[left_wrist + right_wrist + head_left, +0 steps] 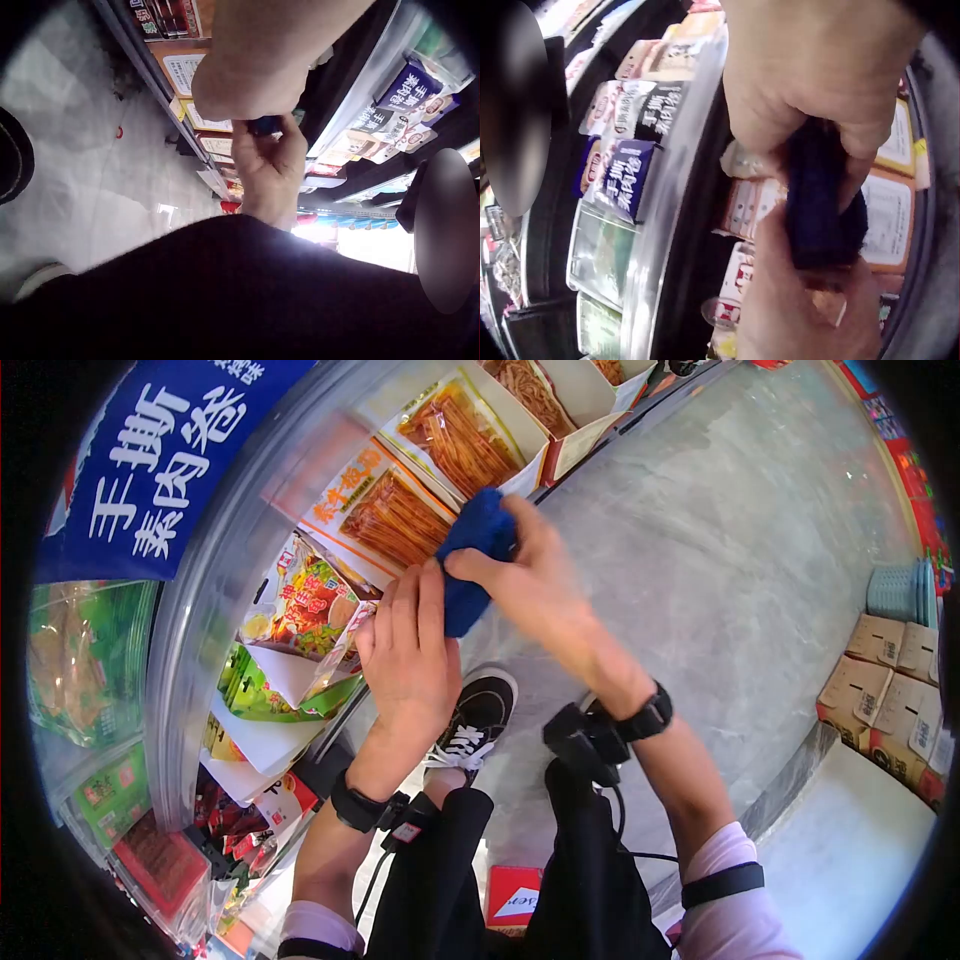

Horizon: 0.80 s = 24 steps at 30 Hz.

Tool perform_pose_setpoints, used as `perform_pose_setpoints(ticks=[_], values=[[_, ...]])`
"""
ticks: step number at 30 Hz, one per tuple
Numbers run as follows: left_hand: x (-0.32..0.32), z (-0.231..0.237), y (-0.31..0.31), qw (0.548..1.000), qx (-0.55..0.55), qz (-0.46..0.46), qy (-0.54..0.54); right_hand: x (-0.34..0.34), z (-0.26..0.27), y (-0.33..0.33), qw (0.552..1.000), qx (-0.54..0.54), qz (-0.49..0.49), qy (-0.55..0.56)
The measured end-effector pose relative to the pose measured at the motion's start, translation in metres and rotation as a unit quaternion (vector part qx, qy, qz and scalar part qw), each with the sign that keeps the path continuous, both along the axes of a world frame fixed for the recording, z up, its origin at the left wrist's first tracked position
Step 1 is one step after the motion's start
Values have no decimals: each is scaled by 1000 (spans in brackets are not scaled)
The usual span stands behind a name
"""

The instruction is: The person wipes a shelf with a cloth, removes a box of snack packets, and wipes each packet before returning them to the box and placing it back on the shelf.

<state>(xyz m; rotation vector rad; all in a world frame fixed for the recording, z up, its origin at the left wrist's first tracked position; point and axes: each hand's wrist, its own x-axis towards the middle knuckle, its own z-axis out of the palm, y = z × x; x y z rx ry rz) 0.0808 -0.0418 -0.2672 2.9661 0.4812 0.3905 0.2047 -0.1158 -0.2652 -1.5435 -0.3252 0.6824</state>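
Observation:
A folded dark blue cloth (470,595) is between both hands beside the snack boxes on the shelf. My right hand (535,575) grips it from the right, thumb across its face and fingers behind. My left hand (412,660) is at its lower left end; in the right wrist view its thumb and fingers close on either side of the blue cloth (814,202). Most of the cloth is hidden by the left hand in the left wrist view. Right behind the cloth stands an orange-and-white box of reddish strip snacks (395,520).
A clear curved shelf guard (195,590) runs along the left, with a blue sign (150,460) above it. Green snack packs (265,685) stand lower on the shelf. Cardboard cartons (880,690) and blue plastic baskets (895,592) are at the right. A red box (513,890) lies between the legs.

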Motion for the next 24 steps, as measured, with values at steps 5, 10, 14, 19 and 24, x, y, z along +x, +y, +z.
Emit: perform_pose_setpoints(ticks=[5,10,14,19,24], values=[[-1,-7,3,999,30,-13,-17,27,29,-14,943,-138,15,-303],[-4,-9,5,998,58,-11,9,50,11,-2,858,-219,134,-446],[-4,-9,5,998,60,-16,3,54,16,0,830,-271,161,-460],[-3,-7,3,1000,18,-10,-9,61,15,-2,801,-235,186,-518],[-8,21,3,999,-10,-31,24,44,44,-31,809,-206,150,-530]])
